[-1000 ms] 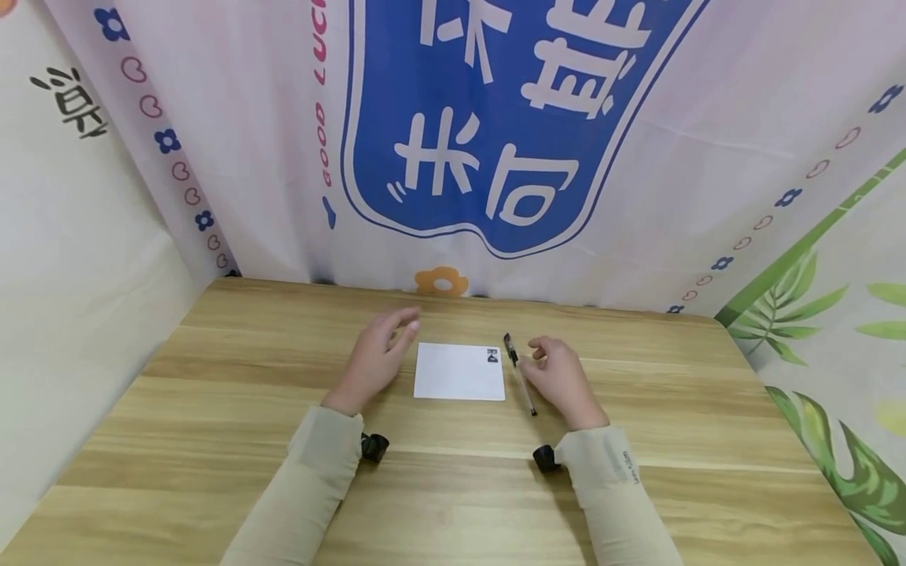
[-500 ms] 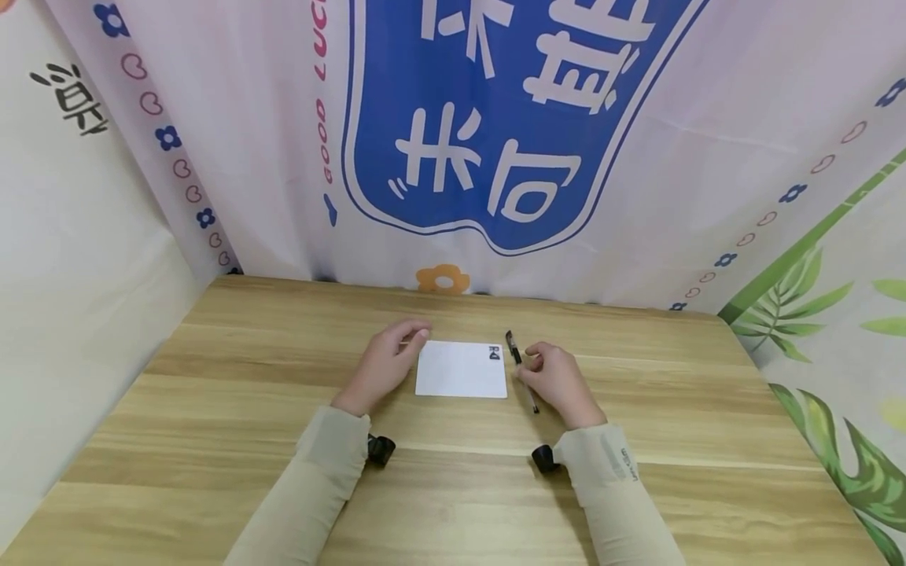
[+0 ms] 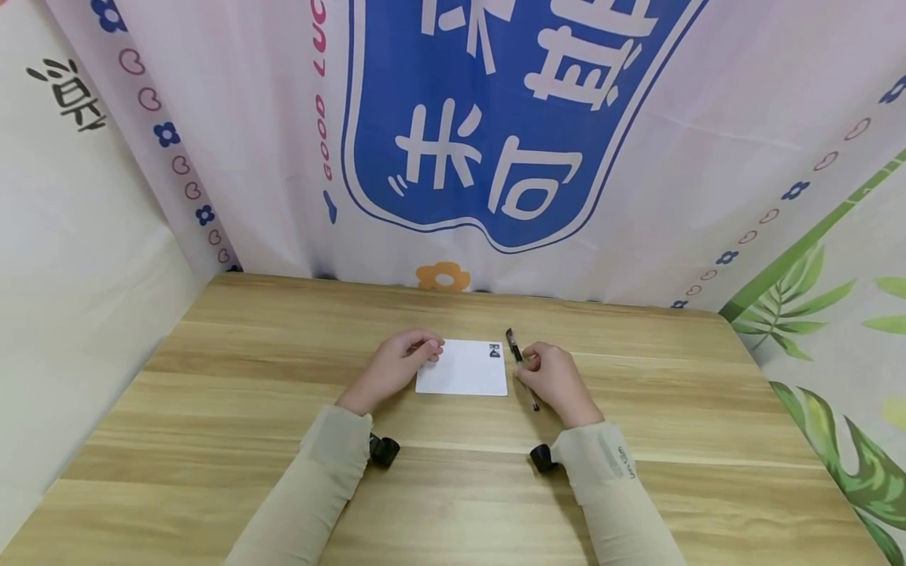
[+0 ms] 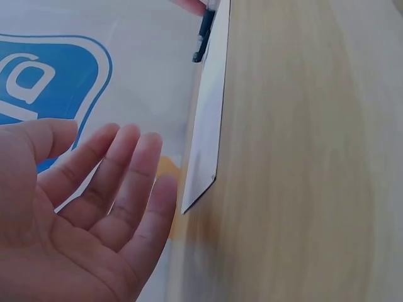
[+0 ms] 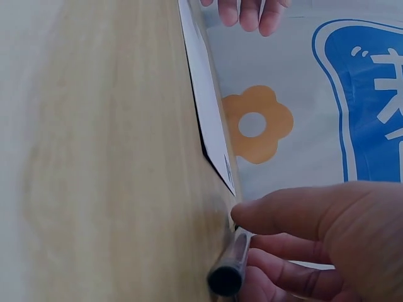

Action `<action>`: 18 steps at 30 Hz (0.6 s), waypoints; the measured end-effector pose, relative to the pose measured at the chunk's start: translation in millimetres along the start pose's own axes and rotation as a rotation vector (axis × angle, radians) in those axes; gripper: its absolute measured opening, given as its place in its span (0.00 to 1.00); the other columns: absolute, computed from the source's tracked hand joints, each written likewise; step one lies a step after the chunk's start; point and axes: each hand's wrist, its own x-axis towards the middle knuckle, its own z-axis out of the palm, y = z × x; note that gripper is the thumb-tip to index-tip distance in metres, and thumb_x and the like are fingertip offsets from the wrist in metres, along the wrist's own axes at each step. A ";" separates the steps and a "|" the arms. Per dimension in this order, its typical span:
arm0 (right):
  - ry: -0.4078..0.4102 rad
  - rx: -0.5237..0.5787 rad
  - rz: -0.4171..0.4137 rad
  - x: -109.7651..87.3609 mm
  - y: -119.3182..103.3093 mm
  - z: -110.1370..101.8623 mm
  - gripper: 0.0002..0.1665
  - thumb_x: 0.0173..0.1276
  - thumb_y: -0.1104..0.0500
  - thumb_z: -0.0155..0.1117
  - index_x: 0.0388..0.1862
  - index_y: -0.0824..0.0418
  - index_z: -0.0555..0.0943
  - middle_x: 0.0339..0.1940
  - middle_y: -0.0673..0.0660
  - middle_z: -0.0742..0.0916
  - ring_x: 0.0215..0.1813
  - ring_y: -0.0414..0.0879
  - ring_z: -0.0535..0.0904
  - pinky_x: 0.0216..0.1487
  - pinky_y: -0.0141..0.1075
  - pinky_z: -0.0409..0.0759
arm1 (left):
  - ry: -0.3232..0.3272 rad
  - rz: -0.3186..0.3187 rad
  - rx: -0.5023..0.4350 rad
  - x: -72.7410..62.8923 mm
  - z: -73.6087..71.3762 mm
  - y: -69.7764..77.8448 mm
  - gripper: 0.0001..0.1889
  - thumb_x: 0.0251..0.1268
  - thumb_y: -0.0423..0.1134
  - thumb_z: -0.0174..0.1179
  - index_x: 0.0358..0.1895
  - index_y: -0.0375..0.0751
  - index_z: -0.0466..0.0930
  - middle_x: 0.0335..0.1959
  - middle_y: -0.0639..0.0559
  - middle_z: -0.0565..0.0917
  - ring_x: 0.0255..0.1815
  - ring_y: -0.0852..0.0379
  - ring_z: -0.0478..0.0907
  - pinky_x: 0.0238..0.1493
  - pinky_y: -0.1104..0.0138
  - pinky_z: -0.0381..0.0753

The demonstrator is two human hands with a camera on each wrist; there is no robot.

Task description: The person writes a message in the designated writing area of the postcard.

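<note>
Across the back of the room hangs a pale curtain (image 3: pixel 283 157), printed with a big blue shield (image 3: pixel 439 206) of white characters, and to the right a leaf-printed wall (image 3: pixel 828 346) shuts off that side. At its foot runs the far edge of a broad wood-grain surface (image 3: pixel 453 503), its stripes running roughly sideways. Two beige sleeves (image 3: pixel 304 487) reach in from the near side.

The left hand (image 3: pixel 392 365) is relaxed, palm turned inward, fingers loose and holding nothing, over the left edge of a white card (image 3: pixel 463 376); whether they touch it I can't tell. The right hand (image 3: pixel 559 384) has thumb and fingers curled about a pen (image 3: pixel 513 346), though I can't judge how firmly.

That card lies flat midway across the surface, nearer the far edge. Thin as it is, with no weight on it that I can see, it could skid or twist toward the far edge if those left fingertips brushed it carelessly.

Slim and round, the pen slants just beside the card's right edge. A loose or off-centre pinch could let it swivel, or roll away toward the surface's right edge. Smallest of all, a dark mark (image 3: pixel 495 350) sits at the card's far right corner.
</note>
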 end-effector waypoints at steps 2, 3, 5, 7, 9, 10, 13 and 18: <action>0.001 -0.003 -0.006 0.0 0.0 0.2 0.21 0.66 0.63 0.69 0.54 0.73 0.82 0.31 0.55 0.86 0.32 0.45 0.78 0.41 0.42 0.81 | -0.013 -0.003 -0.021 0.3 0.2 -1.5 0.16 0.82 0.40 0.51 0.57 0.31 0.81 0.50 0.43 0.85 0.50 0.51 0.83 0.57 0.57 0.82; 0.002 -0.003 -0.007 0.2 0.0 0.4 0.20 0.66 0.63 0.69 0.54 0.73 0.82 0.31 0.55 0.86 0.32 0.45 0.78 0.40 0.42 0.81 | -0.020 -0.004 -0.028 0.5 0.3 -2.3 0.16 0.82 0.40 0.51 0.57 0.31 0.81 0.50 0.43 0.85 0.50 0.51 0.83 0.56 0.56 0.82; 0.005 -0.006 -0.005 0.4 0.1 0.5 0.20 0.66 0.63 0.69 0.54 0.72 0.82 0.31 0.55 0.86 0.32 0.45 0.78 0.39 0.40 0.80 | -0.034 -0.011 -0.046 1.6 1.1 -4.4 0.16 0.82 0.39 0.51 0.56 0.31 0.81 0.50 0.42 0.85 0.50 0.50 0.83 0.55 0.56 0.83; 0.005 -0.003 -0.001 0.7 0.3 0.8 0.19 0.66 0.63 0.69 0.54 0.72 0.82 0.31 0.55 0.86 0.31 0.45 0.78 0.37 0.39 0.79 | -0.047 -0.024 -0.058 2.2 1.8 -5.4 0.16 0.82 0.40 0.51 0.56 0.31 0.81 0.49 0.42 0.86 0.49 0.49 0.84 0.53 0.57 0.83; 0.004 0.001 0.005 1.1 0.7 1.0 0.19 0.66 0.63 0.68 0.54 0.72 0.82 0.32 0.55 0.86 0.31 0.44 0.78 0.35 0.37 0.79 | -0.058 -0.043 -0.070 2.5 2.6 -5.8 0.16 0.82 0.40 0.51 0.56 0.31 0.81 0.49 0.41 0.86 0.49 0.50 0.84 0.51 0.58 0.84; 0.006 0.001 0.006 1.5 1.1 1.3 0.19 0.66 0.64 0.68 0.53 0.71 0.82 0.32 0.55 0.86 0.31 0.44 0.78 0.35 0.37 0.78 | -0.063 -0.053 -0.079 2.5 3.0 -5.7 0.16 0.82 0.40 0.51 0.56 0.31 0.81 0.49 0.41 0.86 0.49 0.50 0.85 0.50 0.59 0.84; 0.009 0.004 0.007 1.9 2.1 1.5 0.18 0.66 0.64 0.68 0.53 0.71 0.83 0.32 0.55 0.87 0.31 0.44 0.79 0.35 0.36 0.79 | -0.074 -0.083 -0.101 1.6 3.9 -4.0 0.16 0.82 0.40 0.51 0.57 0.32 0.81 0.49 0.41 0.86 0.49 0.51 0.85 0.50 0.60 0.84; 0.010 0.009 0.017 1.3 3.1 0.6 0.18 0.65 0.65 0.67 0.53 0.71 0.83 0.33 0.56 0.87 0.32 0.45 0.80 0.35 0.37 0.80 | -0.080 -0.117 -0.138 0.3 5.2 -0.7 0.16 0.82 0.40 0.51 0.58 0.31 0.80 0.51 0.40 0.85 0.51 0.51 0.85 0.51 0.60 0.84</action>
